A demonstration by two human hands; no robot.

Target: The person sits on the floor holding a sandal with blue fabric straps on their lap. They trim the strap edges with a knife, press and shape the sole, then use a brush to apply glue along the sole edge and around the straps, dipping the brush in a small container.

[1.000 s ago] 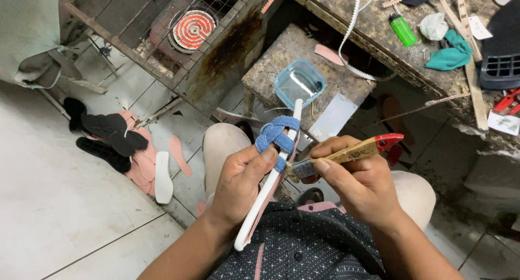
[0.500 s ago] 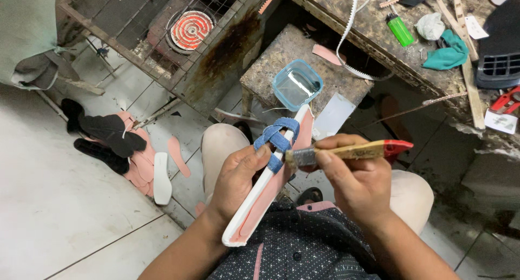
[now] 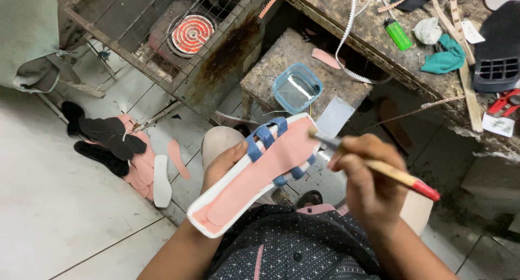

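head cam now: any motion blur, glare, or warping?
Head view: right hand and brush slightly motion-blurred; sandal sole in the left hand sharp. Soft even light, faint shadows; mild sheen on the floor tiles. Bench edge bows from wide-angle distortion.

Tiled floor [image 3: 49, 215]: a pile of black and pink sole cut-outs [image 3: 116, 150] lies on it, one white sole [image 3: 161, 174] at the pile's edge. Stained stone block [image 3: 271, 74]: carries a clear blue plastic container [image 3: 297, 88] and a pink scrap [image 3: 327, 58]. Dirty workbench [image 3: 352, 33]: holds a green lighter [image 3: 398, 35], teal cloth [image 3: 447, 59], white toothed strip [image 3: 349, 36].
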